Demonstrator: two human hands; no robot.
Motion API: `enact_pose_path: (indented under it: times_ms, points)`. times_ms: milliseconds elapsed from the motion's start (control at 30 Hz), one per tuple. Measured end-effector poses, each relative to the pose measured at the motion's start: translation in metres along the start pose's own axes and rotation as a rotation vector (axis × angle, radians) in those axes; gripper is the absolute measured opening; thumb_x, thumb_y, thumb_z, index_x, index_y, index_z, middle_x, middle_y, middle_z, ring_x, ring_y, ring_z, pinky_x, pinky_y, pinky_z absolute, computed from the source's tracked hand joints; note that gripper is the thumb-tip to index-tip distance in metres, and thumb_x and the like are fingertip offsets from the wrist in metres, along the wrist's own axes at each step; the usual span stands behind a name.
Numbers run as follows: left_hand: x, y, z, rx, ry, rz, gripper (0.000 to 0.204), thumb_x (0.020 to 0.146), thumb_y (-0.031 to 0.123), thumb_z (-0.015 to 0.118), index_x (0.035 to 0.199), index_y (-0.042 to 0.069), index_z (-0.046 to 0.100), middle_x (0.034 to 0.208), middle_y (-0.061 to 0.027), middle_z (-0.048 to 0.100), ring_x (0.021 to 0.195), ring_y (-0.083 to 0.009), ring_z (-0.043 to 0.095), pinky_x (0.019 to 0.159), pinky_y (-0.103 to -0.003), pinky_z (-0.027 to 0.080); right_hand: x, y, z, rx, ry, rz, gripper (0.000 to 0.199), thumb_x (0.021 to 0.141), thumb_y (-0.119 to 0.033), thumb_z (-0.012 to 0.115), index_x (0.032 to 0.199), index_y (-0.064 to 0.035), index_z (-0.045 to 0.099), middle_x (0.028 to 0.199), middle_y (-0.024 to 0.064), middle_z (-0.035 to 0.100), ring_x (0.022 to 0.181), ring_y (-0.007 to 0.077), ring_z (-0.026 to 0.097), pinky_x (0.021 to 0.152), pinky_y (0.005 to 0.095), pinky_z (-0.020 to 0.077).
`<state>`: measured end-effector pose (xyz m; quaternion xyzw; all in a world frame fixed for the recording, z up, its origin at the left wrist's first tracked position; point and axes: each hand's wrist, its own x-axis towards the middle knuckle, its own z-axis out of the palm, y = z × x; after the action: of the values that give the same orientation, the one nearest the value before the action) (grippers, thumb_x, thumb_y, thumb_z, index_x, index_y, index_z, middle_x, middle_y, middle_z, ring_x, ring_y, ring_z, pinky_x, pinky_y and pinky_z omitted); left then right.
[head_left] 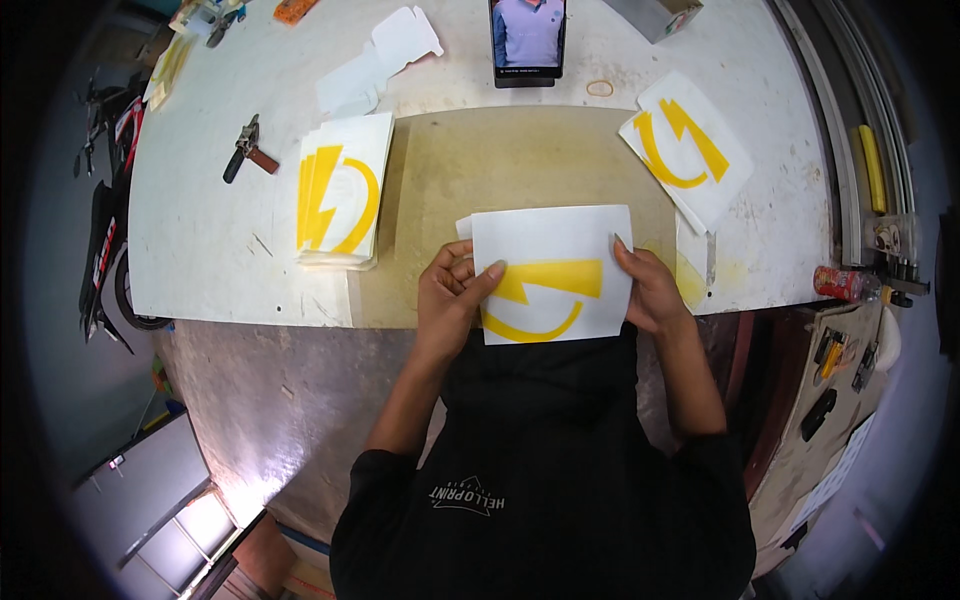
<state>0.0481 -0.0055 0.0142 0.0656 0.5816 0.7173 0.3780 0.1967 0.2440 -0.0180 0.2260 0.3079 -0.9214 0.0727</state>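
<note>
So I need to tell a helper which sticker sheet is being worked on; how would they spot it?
On the white worktable, find the tan cutting mat. The white sheet with a yellow bolt-and-arc shape lies at its near edge, the only one held by both hands, unlike the stack to the left.

Mat centre (500, 160) free btwn sticker stack (340, 190) on left & loose sheets (685, 140) on right; phone (527, 40) blocks far edge.

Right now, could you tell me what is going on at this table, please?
A person holds a white sheet with a yellow sticker design in both hands above a tan cutting mat. The left hand grips its left edge, the right hand its right edge. A stack of similar sheets lies to the left, another such sheet to the right. Pliers lie left of the stack, and a phone stands at the far edge.
</note>
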Motion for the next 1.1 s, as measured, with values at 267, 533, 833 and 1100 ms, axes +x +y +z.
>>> enact_pose_path:
  times_ms: [267,533,833,1100]
  points:
    - [0.045,0.016,-0.024,-0.255,-0.434,-0.218,0.058,0.107,0.032,0.061,0.152,-0.001,0.045,0.148,-0.0114,0.059,0.134,-0.0219,0.059,0.112,-0.039,0.049,0.006,-0.019,-0.006,-0.081,-0.196,-0.104,0.065,0.106,-0.043,0.061,0.15,0.0034,0.048,0.145,0.0143,0.061,0.134,0.0247,0.059,0.112,0.0417,0.0488]
    - [0.037,0.027,-0.008,0.032,-0.395,0.029,0.074,0.099,0.01,0.072,0.16,0.004,0.031,0.153,-0.0094,0.054,0.143,-0.0204,0.05,0.114,-0.037,0.046,-0.018,-0.017,0.013,-0.815,0.058,-0.408,0.051,0.09,0.002,0.08,0.137,0.0053,0.06,0.123,0.0074,0.072,0.112,0.0126,0.066,0.097,0.0291,0.0536]
    - [0.018,-0.005,0.016,0.441,0.186,0.408,0.072,0.085,0.0,0.084,0.147,0.003,0.048,0.12,-0.015,0.073,0.103,-0.021,0.069,0.092,-0.033,0.055,-0.004,-0.015,0.031,-0.686,0.344,-0.377,0.026,0.094,0.0,0.077,0.116,0.0068,0.066,0.102,0.0101,0.077,0.086,0.0061,0.067,0.077,0.021,0.0528]
    - [-0.004,-0.016,0.035,1.541,0.142,0.951,0.037,0.082,0.018,0.086,0.118,0.019,0.077,0.146,-0.0048,0.064,0.13,-0.0315,0.056,0.116,-0.052,0.034,0.0,-0.014,0.036,-0.664,0.409,-0.36,0.036,0.094,-0.001,0.078,0.124,0.0084,0.061,0.104,0.0124,0.077,0.088,0.0074,0.07,0.077,0.0231,0.0552]
